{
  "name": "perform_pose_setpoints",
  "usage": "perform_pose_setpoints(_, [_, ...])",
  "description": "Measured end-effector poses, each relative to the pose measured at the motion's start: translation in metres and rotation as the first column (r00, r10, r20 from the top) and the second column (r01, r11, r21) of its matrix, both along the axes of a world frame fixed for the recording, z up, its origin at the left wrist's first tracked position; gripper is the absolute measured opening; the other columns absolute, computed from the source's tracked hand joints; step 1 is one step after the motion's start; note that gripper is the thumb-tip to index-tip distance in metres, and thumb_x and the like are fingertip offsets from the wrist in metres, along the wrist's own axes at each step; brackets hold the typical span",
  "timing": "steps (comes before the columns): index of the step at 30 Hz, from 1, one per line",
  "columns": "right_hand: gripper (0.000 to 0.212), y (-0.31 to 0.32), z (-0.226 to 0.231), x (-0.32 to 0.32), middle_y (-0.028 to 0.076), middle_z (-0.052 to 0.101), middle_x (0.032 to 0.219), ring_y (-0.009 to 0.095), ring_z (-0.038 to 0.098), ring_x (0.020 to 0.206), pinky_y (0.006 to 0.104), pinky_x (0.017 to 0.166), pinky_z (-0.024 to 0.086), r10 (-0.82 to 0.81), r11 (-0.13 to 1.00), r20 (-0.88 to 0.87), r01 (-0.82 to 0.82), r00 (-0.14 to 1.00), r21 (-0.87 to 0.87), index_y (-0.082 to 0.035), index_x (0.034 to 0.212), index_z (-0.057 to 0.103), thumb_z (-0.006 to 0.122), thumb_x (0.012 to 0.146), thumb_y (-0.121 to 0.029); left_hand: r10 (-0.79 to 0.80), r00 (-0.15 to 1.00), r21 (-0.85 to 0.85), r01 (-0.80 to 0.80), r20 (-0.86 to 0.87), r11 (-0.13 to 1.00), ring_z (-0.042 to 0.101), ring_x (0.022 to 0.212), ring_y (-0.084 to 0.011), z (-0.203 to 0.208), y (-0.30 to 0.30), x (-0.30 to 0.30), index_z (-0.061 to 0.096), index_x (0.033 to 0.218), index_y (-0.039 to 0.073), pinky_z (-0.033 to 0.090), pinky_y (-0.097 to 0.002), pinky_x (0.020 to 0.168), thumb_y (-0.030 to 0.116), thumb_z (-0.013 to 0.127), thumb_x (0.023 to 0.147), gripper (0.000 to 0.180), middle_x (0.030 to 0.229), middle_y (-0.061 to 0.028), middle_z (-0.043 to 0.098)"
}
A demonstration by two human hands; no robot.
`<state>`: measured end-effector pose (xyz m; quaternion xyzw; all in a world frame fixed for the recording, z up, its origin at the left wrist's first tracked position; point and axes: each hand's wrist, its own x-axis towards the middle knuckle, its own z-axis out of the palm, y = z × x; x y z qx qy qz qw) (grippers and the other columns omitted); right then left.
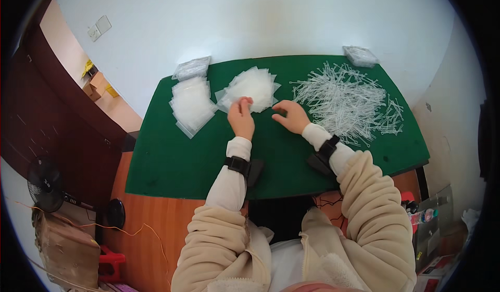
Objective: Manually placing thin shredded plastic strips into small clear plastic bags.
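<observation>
My left hand (241, 118) is at the near edge of a spread pile of small clear plastic bags (254, 84). Its fingers are closed together, and whatever they may hold is too small to make out. To the right of that pile my right hand (292, 117) hovers over the green tabletop, thumb and forefinger apart with nothing visible between them. Further right lies a big heap of thin, clear plastic sticks (344, 102) with small rounded ends. A second stack of clear bags (191, 104) fans out to the left of my left hand.
Packed clear bundles lie at the back left (191, 68) and back right (360, 56) of the green table (172, 167), against the white wall. On the floor at left are a black fan (46, 183), a cardboard box (67, 250) and a red stool (111, 263). A bottle (424, 216) is at lower right.
</observation>
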<state>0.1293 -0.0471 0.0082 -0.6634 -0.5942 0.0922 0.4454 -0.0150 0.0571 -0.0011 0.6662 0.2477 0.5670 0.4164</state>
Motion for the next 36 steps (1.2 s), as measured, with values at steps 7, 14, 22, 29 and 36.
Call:
perform_pose_setpoints(7, [0.047,0.070,-0.013,-0.038,0.011,0.057,0.102,0.025,0.047,0.105,0.0380,0.086,0.040,-0.111,0.973,0.556,-0.024,0.824,0.229,-0.006,0.108,0.053,0.064,0.072,-0.034,0.248,0.863,-0.360,-0.083,0.441,0.929,0.057,0.079,-0.0133,-0.005,0.029,-0.014,0.056,0.089,0.001,0.043,-0.0251,0.067,0.014,0.045,0.090,0.017,0.087,-0.0056,0.062])
perform_pose_setpoints(14, [0.045,0.066,0.000,-0.053,0.013,0.058,0.100,0.029,0.052,0.099,0.0400,0.092,0.036,0.094,0.990,0.493,-0.030,0.865,-0.137,-0.005,0.110,0.053,0.064,0.072,-0.028,0.280,0.864,-0.407,-0.098,0.418,0.908,0.057,0.085,-0.0175,-0.003,0.031,-0.024,0.051,0.099,-0.002,0.045,-0.0280,0.076,0.015,0.044,0.090,0.020,0.093,-0.0095,0.059])
perform_pose_setpoints(22, [0.013,-0.001,0.000,0.008,0.005,0.061,0.086,0.025,0.054,0.092,0.0358,0.085,0.038,0.221,0.975,0.673,-0.136,0.706,-0.177,-0.008,0.081,0.061,0.059,0.073,-0.019,0.160,0.887,-0.386,0.022,0.433,0.922,0.057,0.085,-0.0179,-0.003,0.031,-0.014,0.052,0.096,-0.002,0.045,-0.0284,0.076,0.014,0.044,0.090,0.019,0.092,-0.0093,0.059])
perform_pose_setpoints(29, [0.013,-0.074,0.019,0.036,0.007,0.060,0.091,0.025,0.053,0.095,0.0356,0.089,0.037,0.183,0.963,0.732,-0.271,0.656,0.003,-0.008,0.081,0.062,0.062,0.069,-0.014,-0.075,0.922,-0.407,0.239,0.380,0.881,0.059,0.085,-0.0185,-0.002,0.017,-0.007,0.053,0.097,-0.003,0.046,-0.0281,0.074,0.015,0.047,0.089,0.021,0.094,-0.0115,0.060])
perform_pose_setpoints(36, [0.037,-0.091,0.030,0.042,0.012,0.055,0.105,0.030,0.050,0.101,0.0385,0.090,0.039,0.321,0.937,0.329,-0.246,0.888,-0.249,-0.007,0.099,0.059,0.065,0.066,-0.022,-0.393,0.902,-0.456,0.429,0.176,0.780,0.060,0.085,-0.0186,0.006,-0.012,0.002,0.053,0.098,-0.002,0.047,-0.0270,0.073,0.017,0.048,0.089,0.022,0.095,-0.0119,0.061])
